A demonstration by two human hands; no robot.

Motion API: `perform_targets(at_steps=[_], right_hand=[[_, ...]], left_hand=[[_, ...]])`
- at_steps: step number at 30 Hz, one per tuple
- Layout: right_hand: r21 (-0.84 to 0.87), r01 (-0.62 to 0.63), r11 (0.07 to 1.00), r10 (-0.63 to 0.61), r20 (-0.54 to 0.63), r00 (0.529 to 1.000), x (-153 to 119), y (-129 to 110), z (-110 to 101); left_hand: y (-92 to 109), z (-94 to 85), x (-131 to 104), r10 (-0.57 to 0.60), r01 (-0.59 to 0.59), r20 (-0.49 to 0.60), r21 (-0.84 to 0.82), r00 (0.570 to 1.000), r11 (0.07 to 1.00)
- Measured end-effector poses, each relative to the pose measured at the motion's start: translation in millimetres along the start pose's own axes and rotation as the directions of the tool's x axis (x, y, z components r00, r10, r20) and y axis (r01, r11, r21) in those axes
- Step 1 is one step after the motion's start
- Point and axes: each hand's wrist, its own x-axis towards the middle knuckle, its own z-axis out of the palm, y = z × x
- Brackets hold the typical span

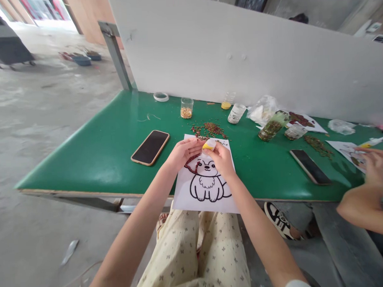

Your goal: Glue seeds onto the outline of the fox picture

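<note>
A sheet of paper point(183, 196) with a black-outlined cartoon animal lies over the table's front edge, above my lap. Dark red beans or seeds cover part of the animal's ear on the left. My left hand point(186, 153) rests at the sheet's upper left with its fingers stretched out, holding nothing I can see. In my right hand point(221, 158) is a small white and yellow glue bottle point(209, 144), tilted over the top of the drawing. Its tip is hidden. Just beyond the sheet lies a loose pile of reddish-brown seeds point(212, 128).
On the green table point(85, 151) are a phone point(150, 147) at left, a jar of yellow kernels point(187, 108), a white-filled jar point(236, 113) and a tipped green-filled jar point(273, 125). Another phone point(309, 166) lies near a co-worker's hands point(376, 164) at right. A white panel point(238, 54) stands behind.
</note>
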Motion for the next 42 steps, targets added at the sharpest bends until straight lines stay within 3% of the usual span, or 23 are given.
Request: perform_targets(at_steps=[26, 42], right_hand=[[-0.034, -0.016, 0.999, 0.016, 0.021, 1.0, 0, 1, -2], [-0.039, 0.025, 0.999, -0.027, -0.072, 0.997, 4, -7, -10]], left_hand=[[-2, -1.1, 1, -0.021, 0.021, -0.021, -0.021, 1.0, 1.0], [-3, -1.2, 2, 0.019, -0.017, -0.079, 0.032, 0.997, 0.999]])
